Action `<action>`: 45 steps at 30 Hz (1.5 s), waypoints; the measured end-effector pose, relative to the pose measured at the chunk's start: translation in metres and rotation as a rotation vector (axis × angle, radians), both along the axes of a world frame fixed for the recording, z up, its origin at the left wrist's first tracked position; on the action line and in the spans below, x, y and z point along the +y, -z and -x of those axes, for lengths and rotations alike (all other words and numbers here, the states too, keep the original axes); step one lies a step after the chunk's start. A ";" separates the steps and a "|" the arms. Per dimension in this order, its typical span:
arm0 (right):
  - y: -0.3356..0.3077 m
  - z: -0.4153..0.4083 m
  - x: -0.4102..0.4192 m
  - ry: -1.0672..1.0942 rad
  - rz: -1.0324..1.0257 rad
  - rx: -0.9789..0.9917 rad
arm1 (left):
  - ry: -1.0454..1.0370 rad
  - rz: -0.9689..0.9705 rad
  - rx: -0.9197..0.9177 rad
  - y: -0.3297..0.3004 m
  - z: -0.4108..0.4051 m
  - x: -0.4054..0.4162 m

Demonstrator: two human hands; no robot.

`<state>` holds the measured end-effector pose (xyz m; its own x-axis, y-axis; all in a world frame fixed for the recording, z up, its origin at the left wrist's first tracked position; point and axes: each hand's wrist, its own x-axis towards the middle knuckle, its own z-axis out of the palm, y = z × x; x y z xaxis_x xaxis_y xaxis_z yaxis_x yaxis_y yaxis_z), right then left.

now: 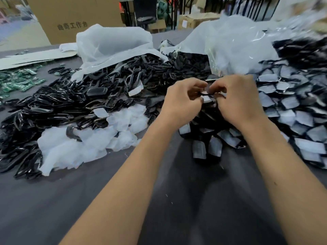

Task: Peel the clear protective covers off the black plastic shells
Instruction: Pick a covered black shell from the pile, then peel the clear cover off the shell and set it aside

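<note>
Nearest the camera, two bare forearms reached out over the dark grey table [106, 200], converging on one workpiece. The left hand [182, 101] had its fingers curled and pinched a small black shell [206, 93] from the left side; the right hand [238, 101] was likewise curled, its fingertips closed on the same shell from the right, apparently working at the clear cover [206, 99] that showed pale just beneath the thumbs. The shell was held raised between both hands, above the near edge of the covered-shell pile [292, 117], probably so that one hand could steady it while the other lifted a film edge; whether the film had started to separate could not be told. That pile, each piece still showing a pale film face, spread to the right and directly under the hands, within easy reach as feedstock. To the left lay a heap of discarded clear covers [79, 144], and beyond it a large mound of bare black shells [70, 101], suggesting a left-side drop zone for finished parts. Farther back stood a white plastic bag [113, 43] spilling shells, crumpled clear bags [235, 50], green circuit boards [19, 80] at far left, and a cardboard box [74, 18].
</note>
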<state>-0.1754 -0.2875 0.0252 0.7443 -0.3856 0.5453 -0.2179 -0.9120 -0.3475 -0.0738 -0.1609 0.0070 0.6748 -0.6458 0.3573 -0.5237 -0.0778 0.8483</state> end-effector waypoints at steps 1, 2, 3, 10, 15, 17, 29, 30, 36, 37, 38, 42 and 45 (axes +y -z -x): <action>0.000 0.003 -0.004 0.006 0.004 0.035 | 0.008 0.001 0.004 0.002 0.004 -0.004; 0.000 0.005 -0.006 0.006 -0.003 0.070 | 0.010 -0.004 -0.010 0.005 0.008 -0.006; 0.000 0.006 -0.008 0.005 -0.012 0.101 | 0.005 -0.013 -0.038 0.007 0.011 -0.006; -0.013 -0.017 0.010 0.000 -0.071 -0.044 | -0.194 -0.027 -0.154 0.018 0.006 0.031; 0.000 -0.076 0.063 -0.195 -0.113 0.079 | -0.522 -0.140 -0.118 0.026 -0.024 0.078; 0.011 -0.104 0.084 -0.266 -0.106 0.166 | -0.623 -0.179 -0.120 0.027 -0.034 0.096; 0.032 -0.194 0.127 -0.404 0.031 0.507 | -0.689 -0.664 -0.304 0.019 -0.117 0.138; 0.031 -0.195 0.125 -0.403 -0.010 0.496 | -0.658 -0.650 -0.261 0.017 -0.121 0.135; 0.030 -0.189 0.116 -0.374 -0.141 0.394 | -0.653 -0.725 -0.172 0.003 -0.137 0.130; 0.028 -0.187 0.111 -0.361 -0.137 0.380 | -0.651 -0.740 -0.164 0.002 -0.138 0.130; 0.024 -0.185 0.106 -0.350 -0.123 0.362 | -0.651 -0.746 -0.159 0.003 -0.139 0.130; -0.001 -0.166 0.084 -0.320 -0.093 0.513 | -0.725 -0.590 -0.212 0.009 -0.131 0.130; -0.011 -0.150 0.076 -0.297 -0.063 0.801 | -0.773 -0.285 -0.244 0.011 -0.113 0.122</action>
<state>-0.0257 -0.2115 0.0361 0.9708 -0.1255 -0.2042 -0.1744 -0.9543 -0.2425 0.0388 -0.0384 -0.0035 0.8876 -0.1234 0.4438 -0.4010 -0.6810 0.6127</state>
